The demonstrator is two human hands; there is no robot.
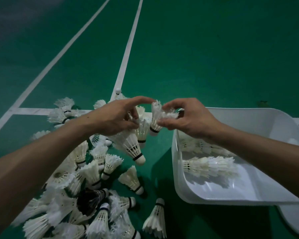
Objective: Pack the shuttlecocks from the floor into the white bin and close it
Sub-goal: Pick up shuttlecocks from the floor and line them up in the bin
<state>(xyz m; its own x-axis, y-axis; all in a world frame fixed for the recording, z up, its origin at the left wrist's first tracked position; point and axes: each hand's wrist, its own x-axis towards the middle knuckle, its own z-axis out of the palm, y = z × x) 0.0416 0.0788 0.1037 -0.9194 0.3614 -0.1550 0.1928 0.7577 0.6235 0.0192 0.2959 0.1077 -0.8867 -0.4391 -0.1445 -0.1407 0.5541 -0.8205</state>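
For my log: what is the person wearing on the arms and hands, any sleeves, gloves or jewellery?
Nothing shows. The left hand and right hand are ungloved, with no rings visible; the left forearm and right forearm are bare to the frame edge, without sleeves, watch or bands.

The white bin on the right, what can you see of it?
The white bin looks like smooth, glossy plastic with rounded corners. It stands open on the green floor, right of the loose pile. Inside, nested shuttlecocks lie on their sides, leaving much of the bottom bare. The right arm crosses above it.
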